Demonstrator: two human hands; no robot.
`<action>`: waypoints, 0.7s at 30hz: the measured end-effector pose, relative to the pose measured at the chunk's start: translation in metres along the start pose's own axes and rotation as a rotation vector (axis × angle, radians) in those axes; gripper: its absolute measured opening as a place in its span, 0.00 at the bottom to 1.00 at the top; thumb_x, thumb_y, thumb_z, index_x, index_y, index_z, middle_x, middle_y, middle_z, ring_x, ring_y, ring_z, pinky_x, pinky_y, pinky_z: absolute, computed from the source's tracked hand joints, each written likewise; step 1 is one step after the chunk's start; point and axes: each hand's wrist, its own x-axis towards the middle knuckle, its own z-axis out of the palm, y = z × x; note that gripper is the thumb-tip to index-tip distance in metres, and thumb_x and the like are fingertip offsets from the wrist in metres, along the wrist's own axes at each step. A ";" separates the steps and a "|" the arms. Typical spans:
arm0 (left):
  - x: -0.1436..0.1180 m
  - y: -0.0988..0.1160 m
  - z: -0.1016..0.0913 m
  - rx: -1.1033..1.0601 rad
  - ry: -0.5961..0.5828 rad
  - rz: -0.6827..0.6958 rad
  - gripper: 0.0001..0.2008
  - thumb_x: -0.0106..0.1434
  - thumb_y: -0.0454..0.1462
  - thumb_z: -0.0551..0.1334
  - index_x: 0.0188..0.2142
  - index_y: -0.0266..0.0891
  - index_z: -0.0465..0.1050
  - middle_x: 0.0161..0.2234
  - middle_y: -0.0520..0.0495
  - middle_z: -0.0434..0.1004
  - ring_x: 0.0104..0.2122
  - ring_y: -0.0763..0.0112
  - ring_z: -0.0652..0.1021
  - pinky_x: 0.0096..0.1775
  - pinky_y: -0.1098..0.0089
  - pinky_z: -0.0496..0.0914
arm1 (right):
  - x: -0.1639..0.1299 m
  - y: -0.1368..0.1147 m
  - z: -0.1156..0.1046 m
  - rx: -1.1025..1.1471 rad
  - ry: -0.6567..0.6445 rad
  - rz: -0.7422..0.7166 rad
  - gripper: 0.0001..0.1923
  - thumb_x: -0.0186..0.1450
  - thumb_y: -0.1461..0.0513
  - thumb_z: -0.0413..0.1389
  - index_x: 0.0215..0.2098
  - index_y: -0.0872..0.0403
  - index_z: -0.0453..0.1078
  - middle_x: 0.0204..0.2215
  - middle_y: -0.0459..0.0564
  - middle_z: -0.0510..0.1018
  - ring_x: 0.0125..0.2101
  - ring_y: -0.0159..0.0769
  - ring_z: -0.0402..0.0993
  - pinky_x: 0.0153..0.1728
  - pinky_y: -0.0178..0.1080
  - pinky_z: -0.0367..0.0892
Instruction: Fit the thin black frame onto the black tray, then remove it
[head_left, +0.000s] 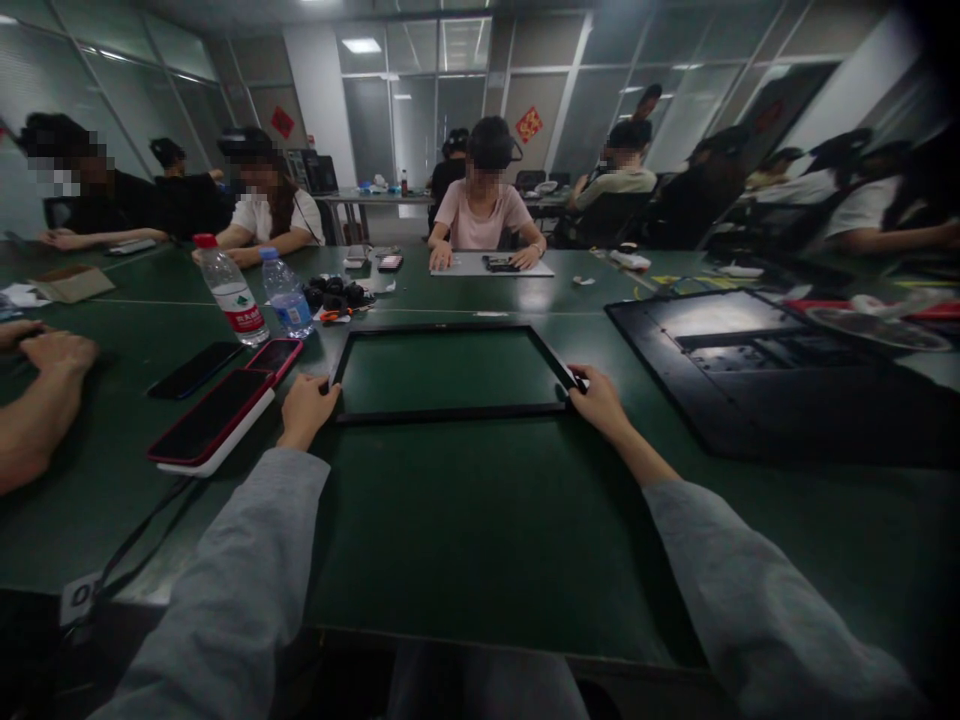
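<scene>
Spreading wide across the room, the green table (465, 540) carries everything here, and a black rectangular frame (450, 411) lies flat on it straight ahead of the person, open in the middle so the green shows through. The left hand (306, 408) is curled loosely against the frame's near left corner, and the right hand (596, 398) rests with its fingers closed over the near right corner; both touch the frame, though how firm either grasp is cannot be told. Handling a thin frame like this probably goes best with both corners moved together, kept level, so it neither twists nor drags on the table.

To the right lies a large dark panel (780, 380), near the frame's right side and likely to crowd any move that way. Just beside the left hand sits a phone in a red case on a white block (210, 420), with a second red-cased phone (276, 354) and a black phone (193, 369) close by, so the left side is tight too. Two water bottles (251, 295) stand upright beyond them. A neighbour's hand (56, 352) rests at the far left, and a person in a pink shirt (484, 215) sits opposite, well apart
</scene>
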 end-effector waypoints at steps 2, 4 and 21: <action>0.000 0.000 0.000 0.000 0.004 -0.002 0.24 0.72 0.49 0.58 0.59 0.41 0.81 0.61 0.35 0.77 0.56 0.48 0.79 0.55 0.57 0.73 | 0.000 -0.001 -0.001 0.001 -0.005 -0.004 0.28 0.53 0.64 0.56 0.53 0.54 0.77 0.50 0.59 0.83 0.54 0.52 0.78 0.62 0.56 0.70; 0.000 -0.001 0.001 -0.003 0.004 0.001 0.24 0.72 0.49 0.58 0.59 0.40 0.81 0.61 0.35 0.76 0.56 0.48 0.78 0.56 0.57 0.73 | -0.001 -0.003 -0.002 0.000 -0.017 -0.001 0.28 0.53 0.64 0.56 0.53 0.54 0.77 0.50 0.59 0.83 0.54 0.52 0.79 0.62 0.55 0.70; -0.027 0.021 -0.017 -0.160 -0.219 0.453 0.28 0.64 0.55 0.69 0.60 0.50 0.81 0.65 0.40 0.75 0.65 0.41 0.69 0.65 0.38 0.59 | -0.009 -0.018 -0.005 -0.152 0.061 -0.019 0.33 0.59 0.63 0.52 0.64 0.56 0.73 0.50 0.62 0.77 0.55 0.56 0.70 0.61 0.60 0.65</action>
